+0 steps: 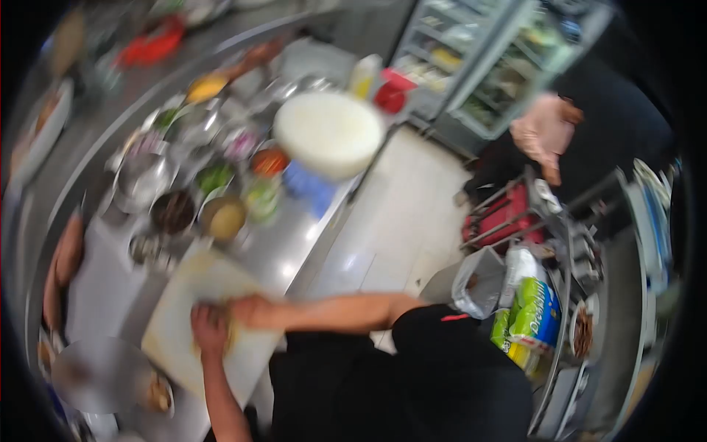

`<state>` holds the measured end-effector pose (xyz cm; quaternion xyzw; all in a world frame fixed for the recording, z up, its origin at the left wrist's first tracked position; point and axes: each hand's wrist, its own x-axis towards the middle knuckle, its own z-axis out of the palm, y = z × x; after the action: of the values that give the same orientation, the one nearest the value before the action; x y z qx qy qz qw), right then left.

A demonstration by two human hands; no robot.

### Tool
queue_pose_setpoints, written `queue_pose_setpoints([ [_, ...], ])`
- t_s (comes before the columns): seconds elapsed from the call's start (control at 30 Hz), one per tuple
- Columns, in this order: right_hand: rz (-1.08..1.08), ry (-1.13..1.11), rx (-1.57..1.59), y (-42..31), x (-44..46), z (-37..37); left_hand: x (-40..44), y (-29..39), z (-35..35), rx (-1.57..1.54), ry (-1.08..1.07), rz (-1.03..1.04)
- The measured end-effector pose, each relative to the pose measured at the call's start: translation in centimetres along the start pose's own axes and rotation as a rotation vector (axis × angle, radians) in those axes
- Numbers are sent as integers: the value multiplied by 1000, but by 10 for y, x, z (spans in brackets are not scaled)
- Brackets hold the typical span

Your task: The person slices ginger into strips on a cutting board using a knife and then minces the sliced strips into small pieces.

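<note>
On a stained, pale cutting board (173, 328) my two hands meet over something small and yellowish that is too blurred to name. My left hand (211, 329) is curled downward on the board, its fingers closed on something dark that I cannot make out. Touching or nearly touching it, my right hand (254, 312) has its fingers pressed together; what it holds is hidden. Beyond the board stand a bowl of tan sauce (223, 217), a bowl of dark brown food (174, 211) and a small metal container (143, 248).
Bowls of green pieces (214, 177) and red sauce (270, 160), a large white round object (329, 134) and a blue cloth (309, 188) lie farther along the counter. A person (543, 132) stands near a glass-door fridge (501, 81). A bin (475, 283) is behind my right arm.
</note>
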<state>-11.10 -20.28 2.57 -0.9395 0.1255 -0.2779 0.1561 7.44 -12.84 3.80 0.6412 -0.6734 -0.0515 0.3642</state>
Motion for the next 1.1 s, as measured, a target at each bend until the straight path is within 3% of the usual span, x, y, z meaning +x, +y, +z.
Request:
queue_pose_setpoints([
  [0.03, 305, -447, 65, -14, 17, -35, -3, 7, -3, -20, 9, -121],
  [0.07, 509, -637, 88, -42, 47, -93, -1, 15, -7, -4, 119, -64],
  [0.2, 690, -626, 70, -42, 46, -74, -4, -4, 4, 29, 16, -109],
  [0.27, 671, -618, -18, -34, 42, -61, -2, 3, 3, -23, 74, -123],
  [0.4, 532, -657, 37, -44, 53, -109, 3, 16, -12, -69, 167, -135],
  [0.47, 566, -657, 30, -54, 55, -113, -2, 8, -8, -46, 54, -131],
  [0.63, 567, -612, 19, -41, 53, -81, -5, 19, -12, -38, 21, -171],
  [0.7, 554, -658, 15, -50, 60, -113, 3, 25, -19, -48, 186, -151],
  [0.8, 555, -712, 10, -58, 57, -106, -8, 11, -10, -17, 54, -187],
  [0.93, 613, -656, 9, -51, 55, -83, -13, 11, -8, -23, 35, -199],
  [1.0, 547, -741, 11, -51, 65, -110, -4, 19, -15, -69, 176, -155],
  [1.1, 581, -751, 8, -60, 59, -109, -10, 10, -9, -1, 144, -192],
])
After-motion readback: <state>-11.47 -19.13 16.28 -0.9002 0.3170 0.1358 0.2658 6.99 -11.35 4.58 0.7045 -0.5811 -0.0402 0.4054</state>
